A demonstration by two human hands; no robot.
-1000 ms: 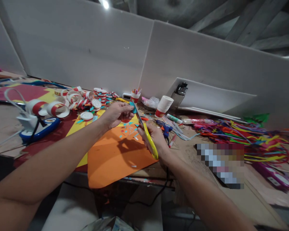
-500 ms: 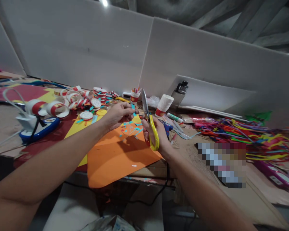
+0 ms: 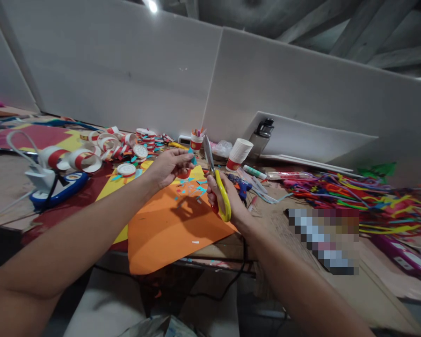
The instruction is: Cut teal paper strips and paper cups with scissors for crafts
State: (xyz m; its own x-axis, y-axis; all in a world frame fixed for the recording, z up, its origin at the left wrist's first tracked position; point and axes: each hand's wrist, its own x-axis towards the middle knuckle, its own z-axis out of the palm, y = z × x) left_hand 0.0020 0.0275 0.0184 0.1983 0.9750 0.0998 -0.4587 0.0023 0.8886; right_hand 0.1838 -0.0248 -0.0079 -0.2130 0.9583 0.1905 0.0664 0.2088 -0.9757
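Above the table (image 3: 3, 185), a small blue paper piece (image 3: 192, 157) was pinched in the left hand (image 3: 170, 167). Just beside it, the right hand (image 3: 234, 196) gripped yellow-handled scissors (image 3: 219, 180), blades pointing upward and apart from the paper. Below lay an orange sheet (image 3: 171, 234) with small scraps (image 3: 200, 189); beyond stood stacked cups (image 3: 241, 150) and a bottle (image 3: 258, 142).

A lamp (image 3: 152, 6) glares at the top of a dim scene, shadows (image 3: 191, 208) darken the orange paper (image 3: 161, 243), and a right-hand patch (image 3: 323, 241) is pixelated.
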